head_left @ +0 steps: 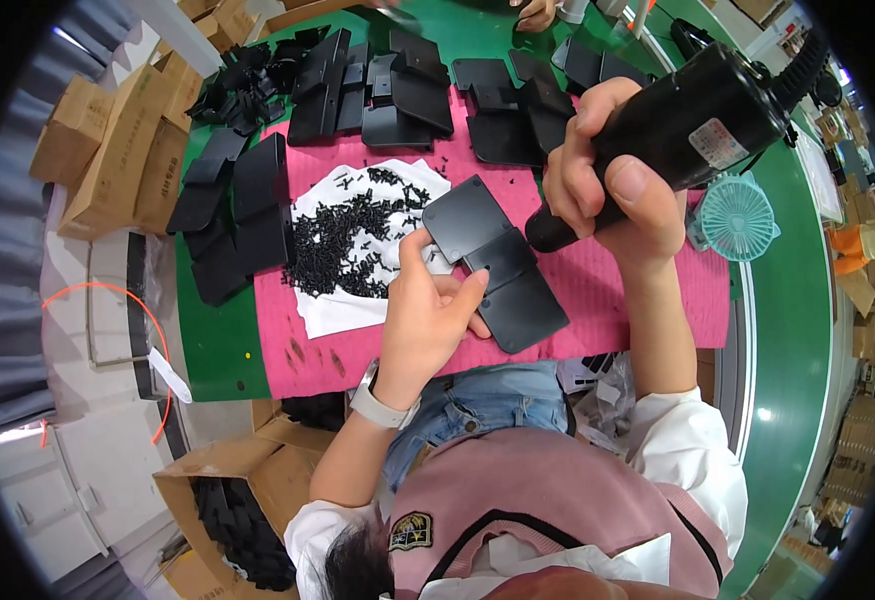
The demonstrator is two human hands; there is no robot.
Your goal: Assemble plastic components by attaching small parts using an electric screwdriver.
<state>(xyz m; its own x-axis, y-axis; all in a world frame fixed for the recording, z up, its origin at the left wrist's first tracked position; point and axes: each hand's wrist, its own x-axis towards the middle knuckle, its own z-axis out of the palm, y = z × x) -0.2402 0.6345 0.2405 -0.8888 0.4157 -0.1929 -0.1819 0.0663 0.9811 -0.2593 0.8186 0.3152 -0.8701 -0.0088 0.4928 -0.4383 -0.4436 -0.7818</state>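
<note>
My left hand grips a black hinged plastic bracket made of flat, round-cornered plates, thumb on top near its middle. In my right hand is a black electric screwdriver, its cord running off to the upper right. The tool's narrow end points down-left beside the bracket's upper right edge; whether it touches cannot be told. Left of the bracket, many small black screws lie heaped on a white cloth.
A pink mat covers part of the green table. Stacked black brackets and loose black parts line the far and left sides. A small teal fan stands right. Another person's hand shows at the far edge. An open carton sits lower left.
</note>
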